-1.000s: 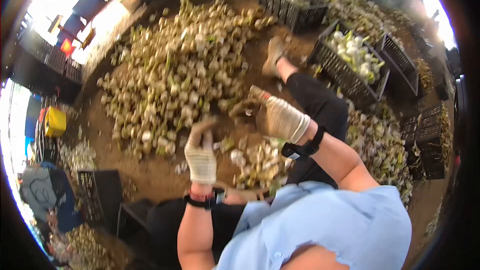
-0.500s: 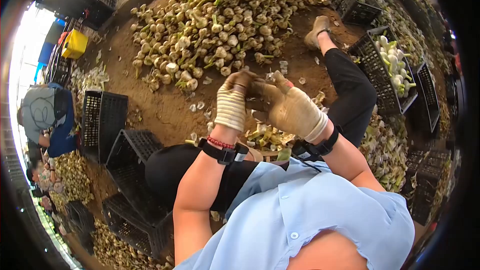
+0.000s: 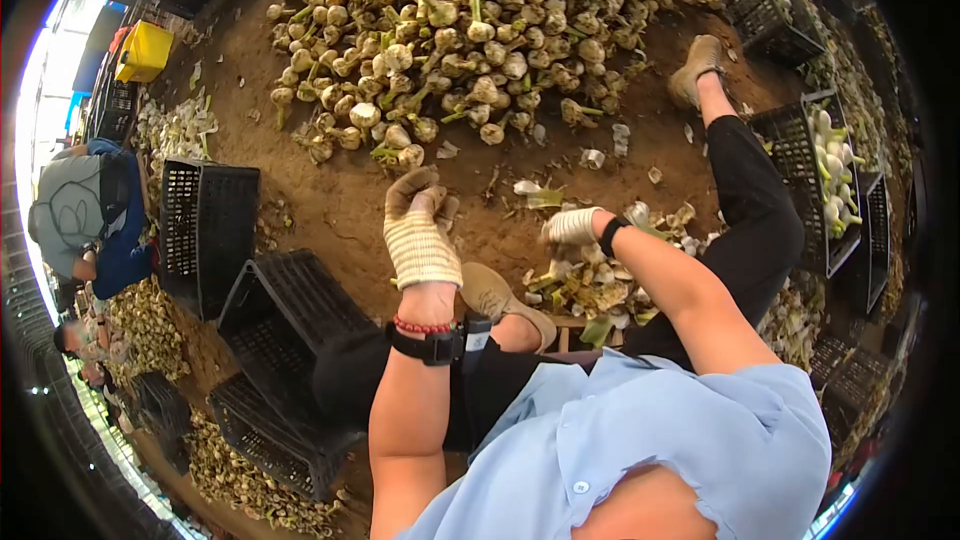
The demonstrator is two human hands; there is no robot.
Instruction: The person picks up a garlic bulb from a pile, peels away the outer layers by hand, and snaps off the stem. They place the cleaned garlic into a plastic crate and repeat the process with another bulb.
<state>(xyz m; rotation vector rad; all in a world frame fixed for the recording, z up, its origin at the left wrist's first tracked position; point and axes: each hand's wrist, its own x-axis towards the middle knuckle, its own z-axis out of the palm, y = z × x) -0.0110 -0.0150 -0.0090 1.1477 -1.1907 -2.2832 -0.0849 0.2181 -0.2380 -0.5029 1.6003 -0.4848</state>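
Note:
My left hand point(image 3: 421, 230), in a cream knitted glove with a brown-stained palm, reaches to the near edge of a large heap of garlic bulbs point(image 3: 485, 91). Its fingers are bent and apart, with nothing visible between them, just below a garlic bulb point(image 3: 410, 156). My right hand point(image 3: 572, 229), gloved too, hangs over a pile of garlic peelings and cut stalks point(image 3: 590, 290) between my legs. Its fingers point down and are mostly hidden. A pale piece with a green end point(image 3: 543, 196) is just beyond that hand.
To the right, a black crate point(image 3: 795, 145) holds cleaned white garlic point(image 3: 834, 175). Black crates point(image 3: 208, 235) stand at the left. Farther left a person in grey and blue point(image 3: 85, 210) bends over, near a yellow container point(image 3: 144, 51). My shoe point(image 3: 700, 70) rests beside the heap.
My hands, together in front of me before, have parted. The left has moved to the heap's near edge; the right has dropped towards the peelings. The view has shifted too.

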